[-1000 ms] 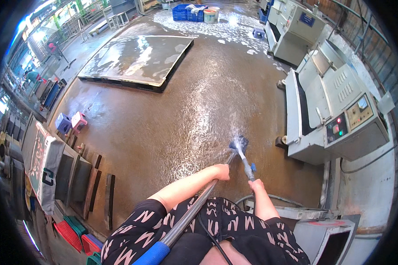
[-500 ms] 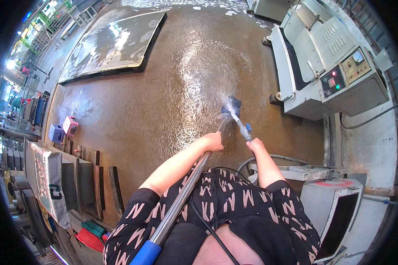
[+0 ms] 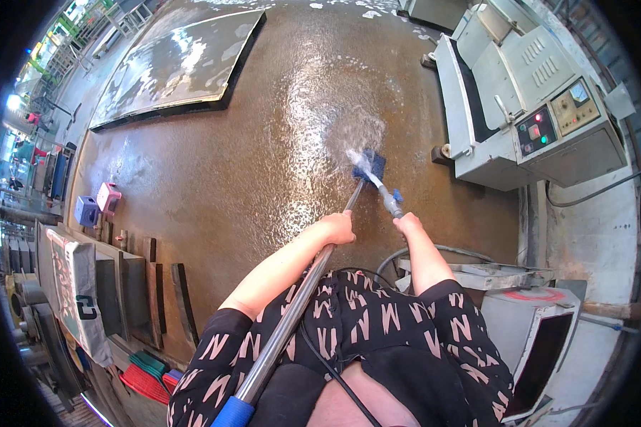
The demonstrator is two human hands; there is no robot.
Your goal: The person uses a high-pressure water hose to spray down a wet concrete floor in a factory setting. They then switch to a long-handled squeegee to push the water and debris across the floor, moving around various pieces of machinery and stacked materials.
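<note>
Keeps the left hand [image 3: 339, 228] wrapped round the steel pole [image 3: 285, 331], just as half a second earlier, with the blue grip [image 3: 233, 413] at the near end. Clasps the grey nozzle [image 3: 389, 201] in the right hand [image 3: 408, 223], closed round the near part, just short of the blue valve lever [image 3: 397, 195]. Holds the blue brush head [image 3: 369, 165] at the pole's far end against the wet brown floor [image 3: 228, 178], in nearly the same spot as before, a little left of the near foot of the grey machine [image 3: 506, 121]. Passes the white water jet [image 3: 358, 162] across the brush head, and now throws up a broader, denser splash [image 3: 356, 134] just beyond, in place of the tighter spray of a second ago. Leaves unmoved the low wet panel [image 3: 185, 60] at far left, the pink stool [image 3: 108, 197] beside the purple stool [image 3: 86, 211] on the left, and the dark bar [image 3: 185, 302] lying nearer. Shows also, as before, the hose [image 3: 445, 249] curving near the right forearm.
</note>
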